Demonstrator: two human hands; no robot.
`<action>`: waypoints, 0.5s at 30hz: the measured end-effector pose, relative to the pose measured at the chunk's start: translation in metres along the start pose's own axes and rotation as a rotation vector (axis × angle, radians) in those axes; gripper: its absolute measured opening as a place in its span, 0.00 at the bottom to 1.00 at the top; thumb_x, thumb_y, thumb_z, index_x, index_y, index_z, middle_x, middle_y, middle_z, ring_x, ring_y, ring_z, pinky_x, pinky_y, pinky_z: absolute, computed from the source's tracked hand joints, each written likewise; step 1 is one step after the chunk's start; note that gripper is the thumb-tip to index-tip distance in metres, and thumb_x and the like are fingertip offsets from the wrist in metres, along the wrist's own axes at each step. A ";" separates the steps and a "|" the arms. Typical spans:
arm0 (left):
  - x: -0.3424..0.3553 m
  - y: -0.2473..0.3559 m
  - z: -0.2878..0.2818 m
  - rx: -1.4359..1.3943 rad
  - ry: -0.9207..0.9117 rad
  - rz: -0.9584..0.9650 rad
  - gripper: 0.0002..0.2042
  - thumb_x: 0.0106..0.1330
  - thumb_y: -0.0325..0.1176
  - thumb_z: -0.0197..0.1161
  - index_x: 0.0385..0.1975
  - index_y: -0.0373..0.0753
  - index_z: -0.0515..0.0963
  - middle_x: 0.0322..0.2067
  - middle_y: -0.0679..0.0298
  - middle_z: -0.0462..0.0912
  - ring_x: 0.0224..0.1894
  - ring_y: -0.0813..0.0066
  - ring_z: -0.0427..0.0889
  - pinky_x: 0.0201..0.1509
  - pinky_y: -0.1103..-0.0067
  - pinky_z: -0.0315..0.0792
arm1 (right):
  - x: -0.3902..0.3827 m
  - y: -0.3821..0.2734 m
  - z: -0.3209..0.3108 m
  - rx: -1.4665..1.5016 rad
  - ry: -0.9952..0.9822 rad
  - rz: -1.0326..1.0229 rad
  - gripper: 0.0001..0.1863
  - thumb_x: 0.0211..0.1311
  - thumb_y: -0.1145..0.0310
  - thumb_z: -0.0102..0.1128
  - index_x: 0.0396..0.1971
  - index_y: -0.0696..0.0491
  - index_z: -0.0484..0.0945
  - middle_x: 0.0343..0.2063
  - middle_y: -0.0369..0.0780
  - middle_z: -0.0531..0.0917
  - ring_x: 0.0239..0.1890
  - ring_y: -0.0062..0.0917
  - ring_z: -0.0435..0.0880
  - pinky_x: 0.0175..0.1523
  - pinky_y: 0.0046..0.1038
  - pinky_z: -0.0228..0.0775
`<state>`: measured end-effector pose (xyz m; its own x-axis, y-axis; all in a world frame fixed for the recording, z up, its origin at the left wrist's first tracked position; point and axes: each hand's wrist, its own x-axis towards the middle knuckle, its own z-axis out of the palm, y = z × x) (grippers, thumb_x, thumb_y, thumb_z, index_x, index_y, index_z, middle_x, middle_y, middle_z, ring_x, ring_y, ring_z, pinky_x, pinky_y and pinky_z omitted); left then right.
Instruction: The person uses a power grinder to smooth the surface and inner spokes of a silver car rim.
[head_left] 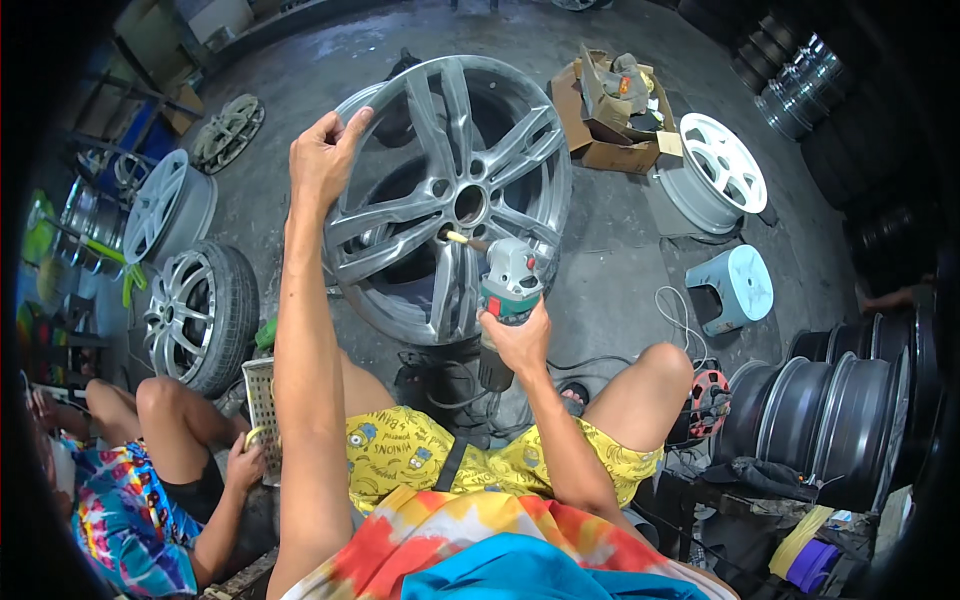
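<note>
Well, left hand [322, 165] holds a wheel [457, 182], right hand [521, 340] a power tool [511, 285]

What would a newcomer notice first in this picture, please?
Probably the large grey wheel rim in the upper middle, with the left hand at its upper left edge. Near the centre, the right hand holds a power tool. Below, bright yellow shorts stand out against the dark floor.
</note>
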<state>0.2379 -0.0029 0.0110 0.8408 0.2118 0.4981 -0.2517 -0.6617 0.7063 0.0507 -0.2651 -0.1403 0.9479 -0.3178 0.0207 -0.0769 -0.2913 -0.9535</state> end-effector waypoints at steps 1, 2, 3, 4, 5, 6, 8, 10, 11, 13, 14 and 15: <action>0.000 0.000 0.000 -0.004 0.003 -0.019 0.30 0.68 0.53 0.71 0.18 0.33 0.66 0.17 0.68 0.60 0.24 0.79 0.58 0.27 0.74 0.56 | 0.002 0.004 -0.002 -0.001 0.005 -0.001 0.35 0.43 0.63 0.81 0.52 0.61 0.77 0.43 0.46 0.88 0.44 0.32 0.87 0.53 0.34 0.78; 0.001 -0.003 0.000 -0.007 0.005 -0.038 0.31 0.67 0.54 0.71 0.18 0.32 0.68 0.16 0.65 0.63 0.23 0.77 0.60 0.27 0.73 0.60 | 0.005 0.006 -0.003 0.027 -0.018 0.002 0.34 0.43 0.64 0.81 0.50 0.61 0.77 0.42 0.44 0.87 0.42 0.30 0.87 0.52 0.33 0.78; 0.002 -0.005 0.000 -0.012 0.003 -0.033 0.31 0.67 0.54 0.71 0.18 0.32 0.68 0.16 0.65 0.63 0.23 0.77 0.60 0.27 0.73 0.60 | 0.007 0.007 -0.005 0.055 -0.039 0.005 0.32 0.43 0.65 0.81 0.49 0.61 0.78 0.41 0.43 0.87 0.40 0.28 0.86 0.51 0.32 0.78; 0.001 -0.008 0.001 0.004 0.000 -0.044 0.31 0.67 0.54 0.71 0.19 0.32 0.68 0.16 0.65 0.63 0.24 0.77 0.60 0.27 0.73 0.60 | 0.007 0.008 -0.010 0.053 -0.031 0.002 0.32 0.43 0.65 0.81 0.49 0.61 0.78 0.41 0.43 0.87 0.40 0.28 0.86 0.51 0.32 0.78; 0.002 -0.011 -0.002 0.028 0.006 -0.057 0.30 0.67 0.54 0.71 0.19 0.32 0.68 0.16 0.65 0.63 0.24 0.77 0.61 0.28 0.73 0.60 | 0.007 0.002 -0.016 0.072 -0.050 0.016 0.32 0.43 0.65 0.81 0.49 0.61 0.78 0.40 0.44 0.88 0.41 0.29 0.87 0.51 0.33 0.78; 0.002 -0.013 -0.004 0.029 0.014 -0.059 0.30 0.67 0.54 0.71 0.19 0.32 0.68 0.16 0.65 0.63 0.24 0.77 0.61 0.28 0.73 0.60 | 0.008 -0.005 -0.022 0.089 -0.072 0.030 0.32 0.43 0.65 0.80 0.49 0.61 0.78 0.40 0.45 0.88 0.42 0.31 0.88 0.51 0.33 0.78; 0.005 -0.015 -0.003 0.019 0.001 -0.038 0.30 0.67 0.55 0.71 0.19 0.32 0.68 0.16 0.65 0.63 0.24 0.76 0.61 0.28 0.73 0.60 | 0.016 -0.015 -0.042 0.112 -0.080 0.007 0.31 0.43 0.65 0.80 0.49 0.61 0.79 0.40 0.44 0.88 0.42 0.28 0.87 0.51 0.32 0.78; 0.006 -0.017 0.000 0.002 0.015 -0.033 0.30 0.68 0.53 0.70 0.19 0.33 0.66 0.17 0.67 0.60 0.25 0.79 0.58 0.27 0.74 0.57 | 0.028 -0.037 -0.065 0.116 -0.071 -0.060 0.30 0.43 0.67 0.81 0.48 0.61 0.79 0.40 0.43 0.88 0.42 0.25 0.86 0.52 0.31 0.78; 0.007 -0.016 -0.002 -0.009 0.026 -0.024 0.30 0.70 0.51 0.70 0.19 0.33 0.64 0.18 0.70 0.57 0.25 0.81 0.56 0.26 0.75 0.53 | 0.038 -0.049 -0.075 0.092 -0.101 -0.087 0.31 0.44 0.66 0.81 0.49 0.61 0.79 0.41 0.43 0.88 0.42 0.26 0.86 0.52 0.31 0.78; 0.008 -0.018 -0.003 0.012 0.034 -0.036 0.30 0.70 0.52 0.69 0.19 0.33 0.65 0.18 0.70 0.57 0.25 0.81 0.56 0.27 0.75 0.54 | 0.058 -0.070 -0.091 0.020 -0.072 -0.141 0.33 0.43 0.65 0.82 0.50 0.61 0.78 0.41 0.44 0.88 0.43 0.28 0.86 0.53 0.31 0.78; 0.008 -0.019 -0.008 0.047 0.043 -0.048 0.30 0.70 0.52 0.69 0.19 0.33 0.65 0.18 0.69 0.57 0.25 0.80 0.57 0.27 0.75 0.54 | 0.069 -0.075 -0.095 -0.003 -0.076 -0.164 0.33 0.43 0.64 0.83 0.50 0.61 0.78 0.42 0.44 0.88 0.43 0.29 0.87 0.53 0.32 0.78; 0.008 -0.022 -0.007 0.041 0.050 -0.041 0.30 0.70 0.52 0.69 0.19 0.33 0.65 0.18 0.69 0.57 0.25 0.80 0.57 0.27 0.75 0.54 | 0.081 -0.079 -0.100 -0.028 -0.074 -0.191 0.34 0.43 0.64 0.83 0.50 0.61 0.78 0.42 0.45 0.88 0.43 0.29 0.87 0.54 0.32 0.78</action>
<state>0.2468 0.0185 0.0036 0.8249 0.2746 0.4942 -0.1965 -0.6803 0.7061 0.1028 -0.3581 -0.0335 0.9662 -0.1874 0.1767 0.0986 -0.3647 -0.9259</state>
